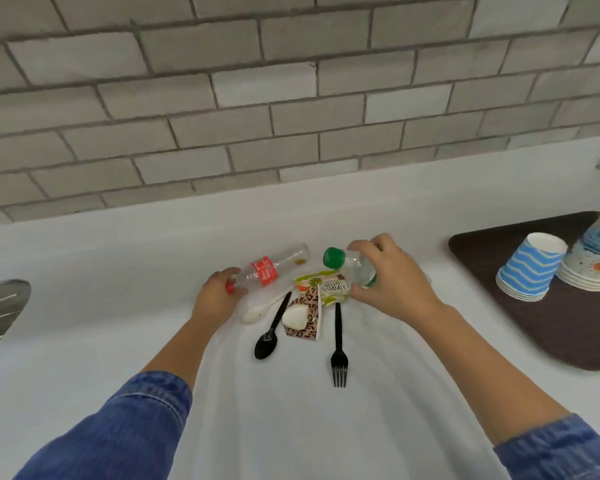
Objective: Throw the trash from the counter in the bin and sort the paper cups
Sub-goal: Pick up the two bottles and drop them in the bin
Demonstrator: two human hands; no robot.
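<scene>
CLEARING UP: A person takes 2 bottles at once from a white counter (118, 306). The left hand (219, 292) curls round the red-capped neck of a clear plastic bottle with a red label (267, 271), which lies on its side mid-counter. Its long axis runs diagonally, cap toward the near-left and base toward the counter's wall edge. The narrow neck probably offers the easiest 1-handed pickup.

The right hand (392, 282) wraps the body of a clear plastic bottle with a green cap (355, 270), held just beside the first. The cap points left and the base is hidden by the fingers. This bottle appears lifted above a printed paper napkin (329, 289), though contact cannot be ruled out.

Nearer the front edge lie a white plastic spoon (260, 310), a black plastic spoon (269, 336), a black plastic fork (339, 351) with tines toward the person, and a leopard-print paper scrap (305, 317).

Toward the counter's right end a dark brown tray (499, 323) carries 2 upturned stacks of paper cups, blue wave-striped cups (530, 271) and sun-patterned cups (593, 268), seemingly already grouped by design (the bin is out of shot).
</scene>
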